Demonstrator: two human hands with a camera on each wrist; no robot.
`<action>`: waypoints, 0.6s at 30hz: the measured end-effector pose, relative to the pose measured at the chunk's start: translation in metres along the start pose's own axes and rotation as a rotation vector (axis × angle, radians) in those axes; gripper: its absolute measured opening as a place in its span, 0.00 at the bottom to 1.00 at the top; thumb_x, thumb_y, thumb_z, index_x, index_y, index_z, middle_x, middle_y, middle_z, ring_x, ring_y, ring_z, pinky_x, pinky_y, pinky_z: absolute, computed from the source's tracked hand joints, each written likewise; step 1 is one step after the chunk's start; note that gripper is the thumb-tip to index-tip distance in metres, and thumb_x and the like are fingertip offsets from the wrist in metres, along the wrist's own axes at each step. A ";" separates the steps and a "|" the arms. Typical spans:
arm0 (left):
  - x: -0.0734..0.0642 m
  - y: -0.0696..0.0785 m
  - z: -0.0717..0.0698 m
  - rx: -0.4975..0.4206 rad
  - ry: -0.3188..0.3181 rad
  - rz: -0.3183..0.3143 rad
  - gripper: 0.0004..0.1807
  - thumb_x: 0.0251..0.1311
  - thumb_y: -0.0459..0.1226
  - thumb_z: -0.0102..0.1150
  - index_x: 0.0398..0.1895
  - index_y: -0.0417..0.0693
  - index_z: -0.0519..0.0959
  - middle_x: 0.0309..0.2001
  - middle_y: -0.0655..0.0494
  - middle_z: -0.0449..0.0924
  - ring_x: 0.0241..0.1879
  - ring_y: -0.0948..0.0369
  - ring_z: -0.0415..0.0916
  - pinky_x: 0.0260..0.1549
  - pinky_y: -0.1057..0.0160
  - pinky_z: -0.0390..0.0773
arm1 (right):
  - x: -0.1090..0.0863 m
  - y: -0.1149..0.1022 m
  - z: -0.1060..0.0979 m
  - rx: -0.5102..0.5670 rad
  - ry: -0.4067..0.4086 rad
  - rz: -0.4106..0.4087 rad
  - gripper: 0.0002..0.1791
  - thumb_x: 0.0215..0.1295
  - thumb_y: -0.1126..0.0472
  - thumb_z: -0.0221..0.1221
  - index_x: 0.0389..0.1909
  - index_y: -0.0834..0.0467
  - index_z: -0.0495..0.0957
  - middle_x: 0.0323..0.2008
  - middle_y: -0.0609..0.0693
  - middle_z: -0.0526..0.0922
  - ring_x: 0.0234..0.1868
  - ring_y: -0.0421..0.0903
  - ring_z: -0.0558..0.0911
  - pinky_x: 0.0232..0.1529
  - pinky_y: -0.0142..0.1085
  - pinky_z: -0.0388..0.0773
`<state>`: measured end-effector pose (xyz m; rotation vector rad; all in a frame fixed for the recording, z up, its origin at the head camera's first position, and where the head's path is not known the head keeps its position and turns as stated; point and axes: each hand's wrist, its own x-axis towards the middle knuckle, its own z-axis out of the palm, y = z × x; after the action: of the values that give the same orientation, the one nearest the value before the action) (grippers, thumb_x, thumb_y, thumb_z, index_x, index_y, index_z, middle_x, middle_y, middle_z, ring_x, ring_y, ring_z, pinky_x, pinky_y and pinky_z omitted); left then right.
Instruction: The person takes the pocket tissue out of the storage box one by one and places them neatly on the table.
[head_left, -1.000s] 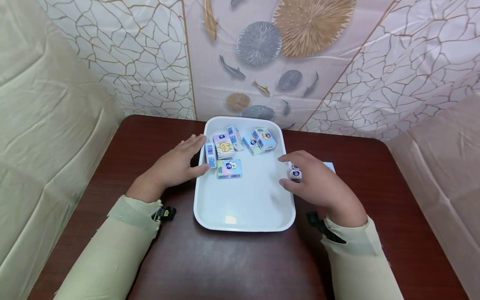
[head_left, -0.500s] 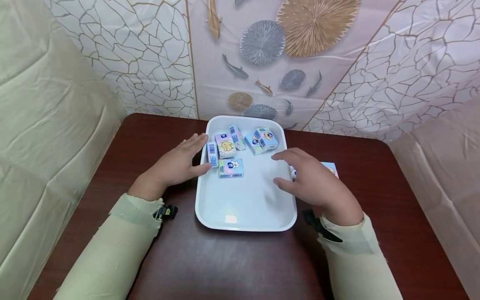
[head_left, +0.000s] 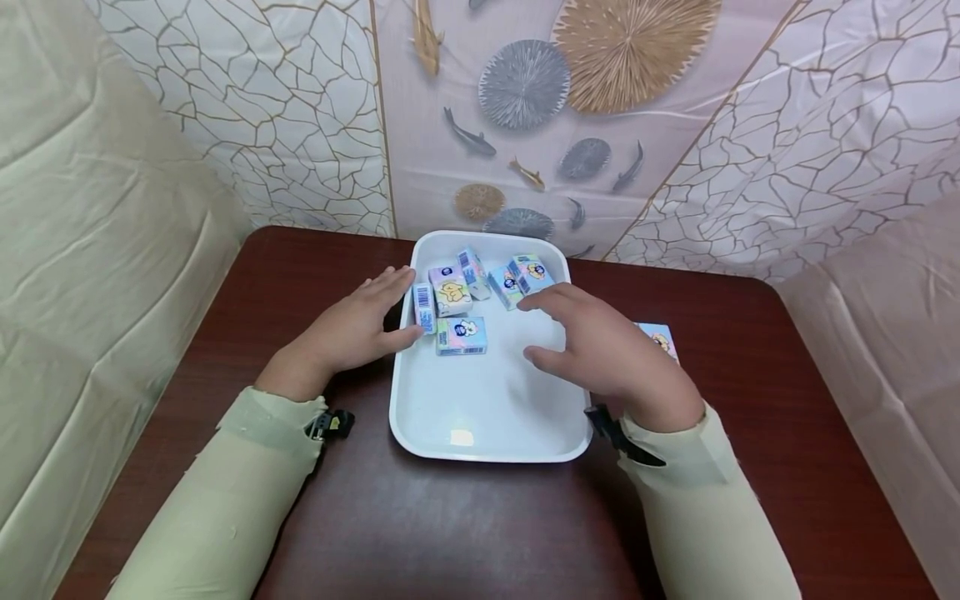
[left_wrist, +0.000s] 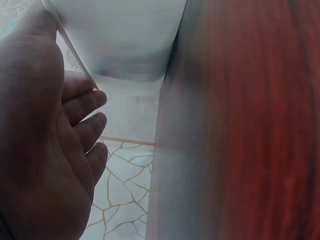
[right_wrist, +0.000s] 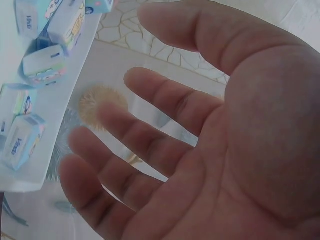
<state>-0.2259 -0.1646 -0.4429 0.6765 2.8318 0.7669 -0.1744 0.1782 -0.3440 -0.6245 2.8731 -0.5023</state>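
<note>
My left hand (head_left: 348, 329) rests along the left rim of a white tray (head_left: 487, 417), its fingers straight and thumb spread. In the left wrist view, those fingers (left_wrist: 85, 107) lie against the tray's outer edge. Over the tray's right side hovers my right hand (head_left: 603, 354), thumb and fingers apart; its palm (right_wrist: 270, 135) is bare in the right wrist view. Several small pastel tissue packs lie in the tray: a puppy pack (head_left: 450, 293), a narrow upright pack (head_left: 424, 310), a front pack (head_left: 462, 337), and a leaning back pack (head_left: 473, 273). Another pack (head_left: 531, 272) overlaps its neighbour (head_left: 503, 286).
Right of the tray, partly behind my right hand, a blue tissue pack (head_left: 660, 338) lies on the dark wooden table (head_left: 750, 400). A patterned cloth (head_left: 525, 192) hangs behind the table, and pale cloth (head_left: 112, 208) bounds the left side.
My right hand has moved left from the tray's right rim to over its inside. A pack seen near its fingers earlier is now hidden behind it. The left hand stays at the rim.
</note>
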 end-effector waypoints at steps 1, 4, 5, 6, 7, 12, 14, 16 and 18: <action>0.000 0.000 0.000 0.000 0.000 0.001 0.53 0.69 0.68 0.53 0.87 0.57 0.45 0.87 0.60 0.44 0.87 0.57 0.37 0.85 0.49 0.43 | 0.002 -0.001 0.000 0.000 -0.003 0.000 0.32 0.66 0.46 0.70 0.70 0.44 0.76 0.70 0.47 0.73 0.66 0.48 0.77 0.65 0.51 0.81; 0.000 0.000 0.000 -0.002 0.001 0.001 0.53 0.69 0.68 0.53 0.87 0.57 0.45 0.87 0.60 0.44 0.87 0.56 0.38 0.85 0.49 0.43 | 0.008 -0.005 -0.001 0.001 -0.009 -0.006 0.32 0.65 0.46 0.71 0.69 0.42 0.76 0.70 0.46 0.73 0.65 0.49 0.78 0.66 0.52 0.80; 0.000 0.001 0.000 0.000 0.000 0.000 0.53 0.69 0.68 0.53 0.87 0.57 0.45 0.87 0.60 0.44 0.87 0.56 0.38 0.85 0.49 0.43 | 0.010 -0.006 -0.001 0.003 -0.011 -0.007 0.32 0.65 0.46 0.71 0.69 0.42 0.76 0.71 0.46 0.73 0.65 0.49 0.79 0.65 0.51 0.81; 0.000 0.001 0.000 -0.001 0.000 -0.001 0.53 0.69 0.68 0.53 0.87 0.57 0.45 0.87 0.60 0.44 0.87 0.56 0.37 0.85 0.49 0.43 | 0.011 -0.006 -0.001 0.006 -0.014 -0.011 0.32 0.65 0.46 0.71 0.69 0.42 0.76 0.71 0.46 0.73 0.64 0.50 0.79 0.64 0.51 0.82; 0.000 0.001 0.000 -0.002 0.000 -0.002 0.53 0.69 0.68 0.53 0.87 0.57 0.45 0.87 0.60 0.44 0.87 0.56 0.37 0.85 0.49 0.43 | 0.013 -0.007 -0.001 0.011 -0.017 -0.015 0.32 0.65 0.46 0.71 0.69 0.42 0.76 0.71 0.46 0.73 0.64 0.50 0.79 0.62 0.50 0.82; 0.000 0.001 -0.001 -0.005 -0.001 -0.007 0.54 0.69 0.69 0.53 0.87 0.58 0.44 0.87 0.60 0.43 0.87 0.57 0.37 0.85 0.49 0.43 | 0.023 -0.010 -0.001 0.030 -0.031 -0.020 0.32 0.65 0.47 0.71 0.69 0.42 0.75 0.71 0.45 0.72 0.61 0.49 0.80 0.57 0.47 0.85; 0.000 0.001 -0.001 -0.003 0.000 -0.006 0.54 0.68 0.69 0.53 0.87 0.58 0.44 0.87 0.61 0.43 0.87 0.57 0.37 0.85 0.49 0.43 | 0.028 -0.011 0.000 0.031 -0.037 -0.023 0.32 0.65 0.47 0.71 0.69 0.41 0.75 0.71 0.45 0.72 0.61 0.49 0.80 0.56 0.46 0.86; 0.000 0.001 0.000 -0.002 0.000 -0.007 0.54 0.68 0.69 0.53 0.87 0.59 0.44 0.87 0.61 0.43 0.87 0.57 0.37 0.85 0.49 0.43 | 0.033 -0.011 0.001 0.034 -0.040 -0.030 0.32 0.65 0.47 0.71 0.69 0.41 0.76 0.71 0.45 0.71 0.60 0.48 0.81 0.54 0.45 0.86; 0.000 0.001 0.000 -0.001 0.002 -0.009 0.53 0.68 0.70 0.53 0.87 0.59 0.44 0.87 0.61 0.43 0.87 0.58 0.37 0.85 0.49 0.44 | 0.039 -0.012 0.002 0.029 -0.036 -0.045 0.32 0.65 0.47 0.71 0.69 0.41 0.76 0.71 0.46 0.72 0.59 0.48 0.81 0.53 0.45 0.86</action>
<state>-0.2258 -0.1642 -0.4425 0.6630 2.8340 0.7671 -0.2050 0.1507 -0.3448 -0.6877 2.8185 -0.5318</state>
